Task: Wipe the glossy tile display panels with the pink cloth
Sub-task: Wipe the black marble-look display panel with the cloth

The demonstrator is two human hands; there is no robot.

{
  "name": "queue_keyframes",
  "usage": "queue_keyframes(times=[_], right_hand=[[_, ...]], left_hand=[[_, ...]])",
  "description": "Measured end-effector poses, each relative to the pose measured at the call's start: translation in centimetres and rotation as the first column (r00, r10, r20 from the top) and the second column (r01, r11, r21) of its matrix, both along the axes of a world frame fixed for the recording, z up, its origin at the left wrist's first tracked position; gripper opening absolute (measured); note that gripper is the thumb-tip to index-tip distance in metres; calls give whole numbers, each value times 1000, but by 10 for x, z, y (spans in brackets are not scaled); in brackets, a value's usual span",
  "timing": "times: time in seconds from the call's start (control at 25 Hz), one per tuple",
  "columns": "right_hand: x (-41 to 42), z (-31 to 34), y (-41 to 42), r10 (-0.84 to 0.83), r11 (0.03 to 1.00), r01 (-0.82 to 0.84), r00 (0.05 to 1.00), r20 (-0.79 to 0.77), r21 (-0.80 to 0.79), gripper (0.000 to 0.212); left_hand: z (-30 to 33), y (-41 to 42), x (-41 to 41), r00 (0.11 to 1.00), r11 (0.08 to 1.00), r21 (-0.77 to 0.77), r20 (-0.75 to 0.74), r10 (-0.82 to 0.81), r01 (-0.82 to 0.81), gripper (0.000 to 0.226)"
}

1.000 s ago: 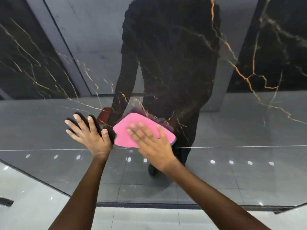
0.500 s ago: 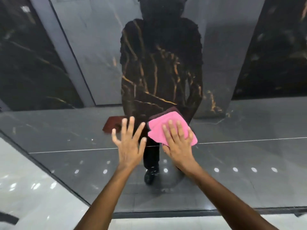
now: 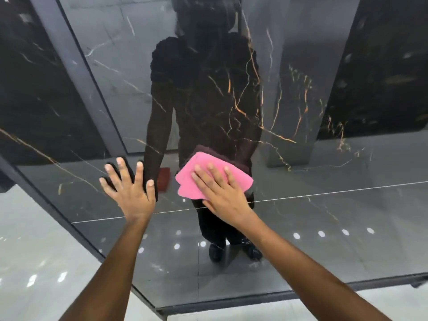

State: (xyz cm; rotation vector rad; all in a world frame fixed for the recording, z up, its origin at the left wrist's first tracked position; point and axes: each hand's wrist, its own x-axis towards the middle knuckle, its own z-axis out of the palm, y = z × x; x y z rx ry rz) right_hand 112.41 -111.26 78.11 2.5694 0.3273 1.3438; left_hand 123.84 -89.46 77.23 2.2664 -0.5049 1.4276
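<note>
Pressing flat on the pink cloth, the right hand sits at centre frame with fingers straight and spread, palm down over the cloth's lower right part, holding it against the glossy tile panel. Cloth is folded, roughly fan-shaped, its upper left part sticking out past the fingertips; its dark reflection shows just above it on the tile. The left hand is just left of the cloth, apart from it, fingers wide and straight, laid flat on the same panel, holding nothing; its dark reflection meets the fingertips. The panel is dark marble-look with gold and white veins, very shiny, filling most of the frame. A thin horizontal seam line crosses the panel from lower left to right edge, passing under the right hand near the wrist and below the left hand. The reflection of the person stands in the middle of the panel, dark clothing, shoes reflected at lower centre. A small reddish block reflection sits between the two hands. Rows of white ceiling-light dots reflect across the lower part of the panel. The panel's dark frame edge runs diagonally at lower left, with pale glossy floor beyond it at lower left and along the bottom.
</note>
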Motion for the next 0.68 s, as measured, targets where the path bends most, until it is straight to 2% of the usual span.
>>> queue_keyframes(times=[0.04, 0.08, 0.16, 0.2, 0.24, 0.28, 0.32, 0.36, 0.4, 0.44, 0.48, 0.52, 0.56, 0.6, 0.68], right_hand=[[-1, 1, -19, -4, 999, 5, 999, 32, -49, 87], [-4, -3, -41, -17, 1000, 17, 997, 75, 0, 84], [-29, -16, -98, -120, 977, 96, 986, 120, 188, 79], [-44, -24, -115, -171, 928, 125, 980, 103, 351, 76], [-53, -31, -115, -201, 834, 138, 978, 61, 534, 76], [-53, -38, -98, -232, 694, 155, 973, 15, 703, 79], [-46, -44, -70, -242, 587, 169, 970, -27, 792, 82], [-35, -51, -37, -197, 594, 148, 980, -35, 791, 86], [-24, -60, -6, -127, 728, 120, 991, -39, 675, 89], [-16, -66, 16, -63, 893, 85, 996, -63, 443, 92], [-11, -69, 20, -31, 984, 50, 994, -106, 172, 93], [-6, -65, 9, -13, 1000, 12, 993, -118, -9, 91], [-7, -58, -8, -7, 999, 2, 996, -92, -52, 90], [-10, -50, -23, -15, 1000, 15, 999, -51, -3, 91], [-21, -24, -48, -90, 971, 74, 994, 61, 226, 93]], left_hand=[[0, 0, 2, 1000, 1000, -2, 16, -1, 1, 54], [0, 2, 4, 1000, 1000, -6, 30, -7, 8, 54], [-2, -2, 1, 998, 1000, -25, 62, -9, 11, 54], [-4, -2, 3, 997, 1000, -28, 76, -8, 10, 55], [-5, -2, 5, 996, 1000, -31, 88, 0, 3, 55], [-5, -2, 7, 996, 999, -36, 93, 4, 0, 55], [-5, -2, 9, 995, 999, -38, 98, 2, 2, 55], [-4, -1, 9, 995, 999, -32, 105, 1, 3, 56], [-5, -1, 9, 994, 1000, -24, 109, 0, 2, 56], [-6, 0, 9, 993, 1000, -17, 115, -1, 3, 55], [-7, 0, 9, 992, 1000, -17, 123, -3, 6, 55], [-7, 1, 8, 993, 1000, -19, 120, -3, 5, 55], [-5, 1, 7, 995, 1000, -19, 104, -3, 5, 55], [-3, 2, 5, 997, 1000, -13, 79, 0, 1, 56], [3, 4, -2, 1000, 1000, 22, 23, 1, -2, 57]])
